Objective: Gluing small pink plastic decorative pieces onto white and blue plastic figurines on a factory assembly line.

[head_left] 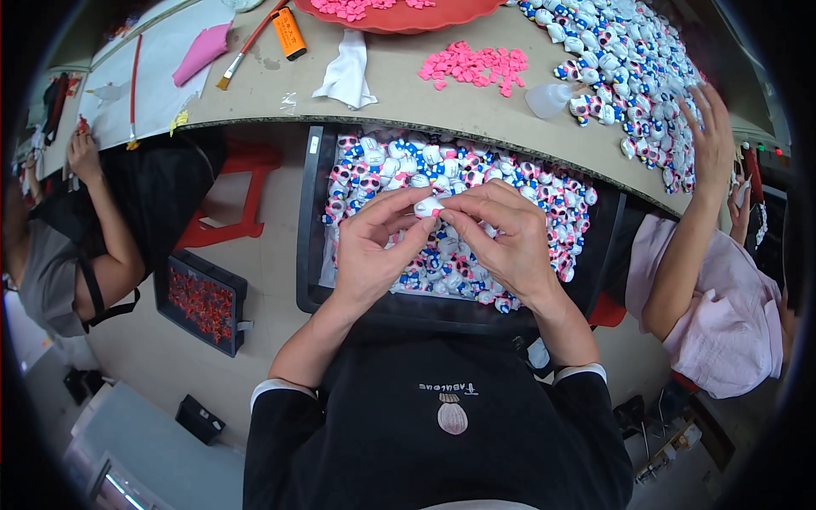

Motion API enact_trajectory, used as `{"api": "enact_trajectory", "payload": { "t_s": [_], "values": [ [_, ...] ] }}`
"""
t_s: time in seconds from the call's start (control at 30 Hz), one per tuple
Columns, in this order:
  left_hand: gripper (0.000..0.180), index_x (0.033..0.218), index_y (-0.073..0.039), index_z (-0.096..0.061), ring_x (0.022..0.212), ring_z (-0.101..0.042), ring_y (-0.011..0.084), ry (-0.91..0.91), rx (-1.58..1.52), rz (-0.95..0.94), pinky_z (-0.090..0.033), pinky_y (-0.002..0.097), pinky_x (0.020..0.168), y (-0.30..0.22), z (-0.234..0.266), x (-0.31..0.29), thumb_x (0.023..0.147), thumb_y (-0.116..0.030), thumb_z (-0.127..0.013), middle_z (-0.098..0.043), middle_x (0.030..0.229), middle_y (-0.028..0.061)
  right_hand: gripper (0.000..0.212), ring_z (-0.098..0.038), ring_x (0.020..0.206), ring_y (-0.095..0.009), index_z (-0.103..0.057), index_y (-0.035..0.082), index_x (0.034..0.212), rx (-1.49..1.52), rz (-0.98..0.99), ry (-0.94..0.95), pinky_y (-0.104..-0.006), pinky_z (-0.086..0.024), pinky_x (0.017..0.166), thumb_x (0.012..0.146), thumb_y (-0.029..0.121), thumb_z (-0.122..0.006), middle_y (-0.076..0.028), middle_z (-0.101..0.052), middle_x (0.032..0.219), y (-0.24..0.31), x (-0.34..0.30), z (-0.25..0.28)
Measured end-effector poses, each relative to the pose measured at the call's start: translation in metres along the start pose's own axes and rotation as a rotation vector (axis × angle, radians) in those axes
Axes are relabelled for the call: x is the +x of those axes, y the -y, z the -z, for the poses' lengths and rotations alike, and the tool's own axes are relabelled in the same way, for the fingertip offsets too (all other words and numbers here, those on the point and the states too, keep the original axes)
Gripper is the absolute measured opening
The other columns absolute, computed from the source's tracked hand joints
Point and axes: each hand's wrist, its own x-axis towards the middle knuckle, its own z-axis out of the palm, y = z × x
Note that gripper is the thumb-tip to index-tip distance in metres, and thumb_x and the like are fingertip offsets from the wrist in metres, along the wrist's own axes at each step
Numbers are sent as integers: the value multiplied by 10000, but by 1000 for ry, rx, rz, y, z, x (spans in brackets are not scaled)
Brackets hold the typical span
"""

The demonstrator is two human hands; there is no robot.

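Observation:
Above a black tray [308,246] heaped with small figurines [374,153], both hands meet at one small white figurine [427,206] with a bit of pink on its lower right side. My left hand [372,242] grips it between thumb and fingers. My right hand [507,236] pinches the same figurine from the other side, its fingertips at the pink bit. Whether that pink bit is a separate piece I cannot tell. The heaped figurines are white with blue and pink parts.
On the bench lie pink pieces [476,66], a clear squeeze bottle [548,99], a white cloth [347,72], an orange box [290,34], a brush [246,51] and a figurine pile [633,59]. A red dish [399,24] stands behind. Co-workers [714,314] sit at both sides.

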Motion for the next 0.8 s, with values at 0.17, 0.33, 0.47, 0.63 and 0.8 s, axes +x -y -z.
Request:
{"api": "enact_trajectory", "payload": {
  "t_s": [0.17,0.33,0.47,0.63,0.8],
  "values": [
    [334,1096,18,-603,954,-588,138,-34,181,-87,-507,246,809,-1,-5,-1,769,80,-622,-576,1092,115,136,-585,651,-217,-665,-3,824,-19,38,-44,-308,-455,574,692,7,-695,-91,-633,742,-1,-5,-4],
    [340,1094,20,-606,954,-587,139,-37,234,-110,-502,249,813,-1,-8,-1,760,82,-620,-583,1088,123,135,-583,645,-211,-658,2,810,-46,93,-85,-303,-454,569,680,-6,-697,-85,-634,743,-1,-9,-6],
    [340,1105,33,-590,949,-591,137,-15,132,-39,-493,237,811,0,-7,-1,770,90,-604,-594,1085,120,137,-588,652,-213,-654,-2,815,-38,94,-143,-302,-454,569,683,-20,-687,-84,-635,746,0,-12,-9],
    [335,1122,44,-565,923,-602,126,-5,-128,121,-488,226,796,1,-4,-1,791,92,-588,-604,1088,113,123,-593,656,-219,-647,-11,811,30,46,-124,-305,-457,569,692,-29,-674,-91,-636,750,1,-9,-7],
    [320,1115,46,-565,911,-605,115,-9,-87,114,-486,217,774,0,-11,1,798,90,-587,-607,1080,107,118,-593,658,-223,-654,-8,815,-1,28,-131,-303,-457,573,699,-24,-674,-90,-634,749,3,-12,-2]
  ]
}}
